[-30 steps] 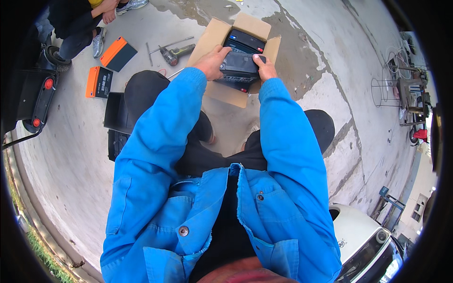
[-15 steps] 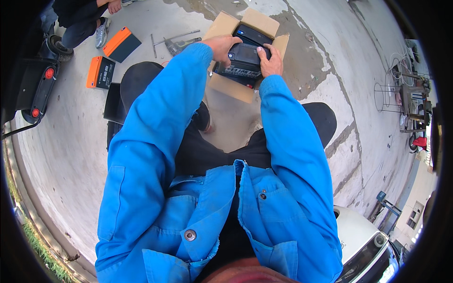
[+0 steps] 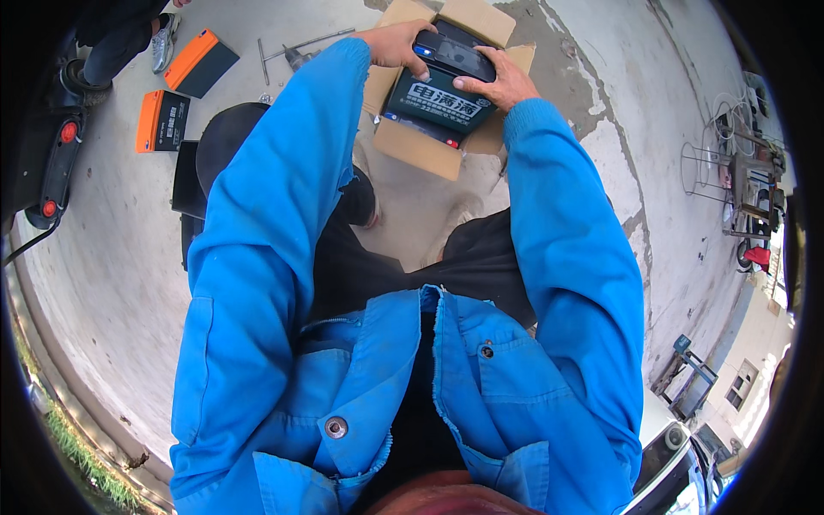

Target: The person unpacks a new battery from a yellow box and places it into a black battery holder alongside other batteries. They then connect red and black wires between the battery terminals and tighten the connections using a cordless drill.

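The left hand (image 3: 393,45) is clamping the left end of a dark green battery (image 3: 440,99), its thumb pressing on the near side, while the right hand (image 3: 508,83) is clamping the right end. The battery is standing in the mouth of an open cardboard box (image 3: 419,148) at the far middle, its printed face turning toward the near side; how deep it is sitting, one cannot tell.

Beneath everything, a pale concrete floor (image 3: 103,266) is spreading, rough and stained. A darker patch (image 3: 554,53) is covering it just right of the box, and a crack (image 3: 624,176) is running from there toward the near right. Left of the box, a power drill (image 3: 296,58) is lying partly hidden by the left sleeve (image 3: 275,180), near a T-shaped metal bar (image 3: 263,62). Farther left, an orange-topped battery (image 3: 204,64) and an orange-sided battery (image 3: 165,122) are resting close together.

Another person's shoe (image 3: 163,45) is resting at the far left, and a black vehicle with round red lights (image 3: 50,167) is standing at the left. On the right, a cluttered stand (image 3: 755,193) is rising near a red cloth (image 3: 756,256). At the near left, grass (image 3: 73,459) is edging the concrete.
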Demonstrator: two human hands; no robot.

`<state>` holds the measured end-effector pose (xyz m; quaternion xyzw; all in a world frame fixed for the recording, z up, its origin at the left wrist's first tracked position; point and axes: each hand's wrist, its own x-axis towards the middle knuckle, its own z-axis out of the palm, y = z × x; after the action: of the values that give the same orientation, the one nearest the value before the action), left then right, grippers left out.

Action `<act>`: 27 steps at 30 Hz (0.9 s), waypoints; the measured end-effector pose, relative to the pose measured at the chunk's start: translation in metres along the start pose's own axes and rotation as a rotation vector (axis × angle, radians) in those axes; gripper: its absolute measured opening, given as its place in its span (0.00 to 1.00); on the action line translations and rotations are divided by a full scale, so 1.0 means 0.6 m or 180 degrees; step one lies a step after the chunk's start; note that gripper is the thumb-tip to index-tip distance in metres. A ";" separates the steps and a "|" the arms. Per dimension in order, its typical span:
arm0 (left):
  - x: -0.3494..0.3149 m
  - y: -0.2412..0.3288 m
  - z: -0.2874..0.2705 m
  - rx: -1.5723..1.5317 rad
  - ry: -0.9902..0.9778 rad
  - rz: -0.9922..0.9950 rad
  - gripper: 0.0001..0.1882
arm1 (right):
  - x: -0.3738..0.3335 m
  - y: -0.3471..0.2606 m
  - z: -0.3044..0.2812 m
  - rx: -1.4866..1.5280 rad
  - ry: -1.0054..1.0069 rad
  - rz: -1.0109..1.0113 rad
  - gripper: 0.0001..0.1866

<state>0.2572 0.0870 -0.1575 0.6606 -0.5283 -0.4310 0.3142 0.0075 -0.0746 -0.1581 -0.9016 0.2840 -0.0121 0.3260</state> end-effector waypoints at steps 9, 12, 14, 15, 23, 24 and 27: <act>-0.059 0.063 0.092 0.1752 0.2028 -0.0223 0.51 | 0.067 -0.027 -0.039 -0.0496 -0.0683 0.0067 0.60; -0.090 0.105 0.166 0.2087 0.2417 -0.0113 0.41 | 0.092 -0.022 -0.042 -0.0433 -0.0728 0.0009 0.60; -0.100 0.129 0.213 0.1814 0.1672 -0.0607 0.38 | 0.105 -0.010 -0.039 0.0017 -0.0787 0.0093 0.61; -0.107 0.137 0.234 0.1734 0.1403 -0.0806 0.41 | 0.112 -0.003 -0.039 0.0135 -0.0856 0.0161 0.61; -0.086 0.104 0.277 0.0417 0.1165 -0.1283 0.55 | 0.131 0.041 -0.035 0.0984 -0.0940 0.0887 0.59; -0.071 0.101 0.278 -0.0379 0.1594 -0.1462 0.54 | 0.130 0.036 -0.031 0.0979 -0.0896 0.0861 0.57; -0.036 0.074 0.263 -0.1813 0.2833 -0.2036 0.56 | 0.123 0.014 -0.031 0.1146 -0.1109 0.0874 0.59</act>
<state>0.0943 0.1038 -0.1820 0.7930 0.0136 -0.3110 0.5237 0.0612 -0.1291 -0.1605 -0.7708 0.3364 0.1371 0.5233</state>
